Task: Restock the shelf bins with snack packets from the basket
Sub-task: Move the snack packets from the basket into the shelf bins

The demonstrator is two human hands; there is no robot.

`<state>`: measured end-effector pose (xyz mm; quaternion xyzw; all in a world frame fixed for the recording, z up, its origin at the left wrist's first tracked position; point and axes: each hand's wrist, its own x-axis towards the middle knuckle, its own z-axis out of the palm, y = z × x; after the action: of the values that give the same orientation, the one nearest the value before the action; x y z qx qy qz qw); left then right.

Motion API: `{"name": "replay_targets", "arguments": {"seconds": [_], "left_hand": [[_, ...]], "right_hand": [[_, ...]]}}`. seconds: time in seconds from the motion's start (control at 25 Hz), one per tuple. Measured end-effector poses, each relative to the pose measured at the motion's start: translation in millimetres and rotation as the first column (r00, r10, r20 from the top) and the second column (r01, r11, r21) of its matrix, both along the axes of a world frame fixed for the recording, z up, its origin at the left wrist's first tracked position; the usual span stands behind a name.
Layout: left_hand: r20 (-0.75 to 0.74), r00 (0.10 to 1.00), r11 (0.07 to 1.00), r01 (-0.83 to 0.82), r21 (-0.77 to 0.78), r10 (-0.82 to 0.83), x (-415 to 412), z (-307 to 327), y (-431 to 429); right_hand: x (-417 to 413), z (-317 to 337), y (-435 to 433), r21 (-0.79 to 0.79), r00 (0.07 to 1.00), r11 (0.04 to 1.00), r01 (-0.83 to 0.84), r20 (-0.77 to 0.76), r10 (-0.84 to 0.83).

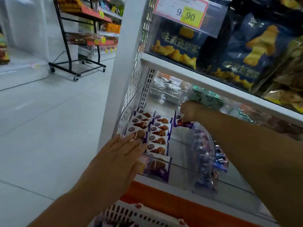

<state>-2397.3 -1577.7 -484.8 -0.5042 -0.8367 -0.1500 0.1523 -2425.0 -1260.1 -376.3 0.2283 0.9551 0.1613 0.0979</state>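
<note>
Right hand [188,112]: grip pinching a packet [184,124] at the back of the bin [178,141].
Left hand [118,154]: grip wide, flat fingers touching the front row [139,134].
Next: laying it flat, lining it up.

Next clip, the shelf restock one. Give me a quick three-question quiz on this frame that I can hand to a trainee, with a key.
1. True or false: the left hand is curled round a packet.
2. What does the right hand pinch? A) a purple-and-white snack packet B) a drinks can C) a marker pen
3. Fill in: the price tag at the top reads ___.

Key
1. False: its fingers are straight, reaching onto the front packets of the left row.
2. A.
3. 9.90.
</note>
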Motion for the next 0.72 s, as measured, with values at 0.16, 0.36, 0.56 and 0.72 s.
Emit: {"name": "replay_targets", "arguments": {"seconds": [0.16, 0.36, 0.56, 0.72], "left_hand": [[-0.028, 0.999, 0.996, 0.034, 0.088, -0.032, -7.8, -7.4, 2.6], [-0.051, 0.997, 0.989, 0.058, 0.135, -0.052, -10.1, -13.0, 6.7], [-0.029, 0.998, 0.991, 0.057, 0.118, -0.054, -9.6, -12.7, 4.9], [-0.023, 0.999, 0.992, 0.043, 0.117, -0.04, -8.9, -16.1, 3.7]], "right_hand": [[-23.4, -19.2, 17.7, 0.102, 0.997, 0.995, 0.012, 0.077, -0.02], [-27.1, -32.7, 19.4, 0.125, 0.995, 0.992, -0.011, 0.103, -0.002], [-24.3, -45.3, 15.1, 0.1, 0.993, 0.995, -0.009, 0.116, -0.002], [-15.5, -33.7, 0.2, 0.056, 0.99, 0.998, 0.007, 0.143, -0.015]]}}
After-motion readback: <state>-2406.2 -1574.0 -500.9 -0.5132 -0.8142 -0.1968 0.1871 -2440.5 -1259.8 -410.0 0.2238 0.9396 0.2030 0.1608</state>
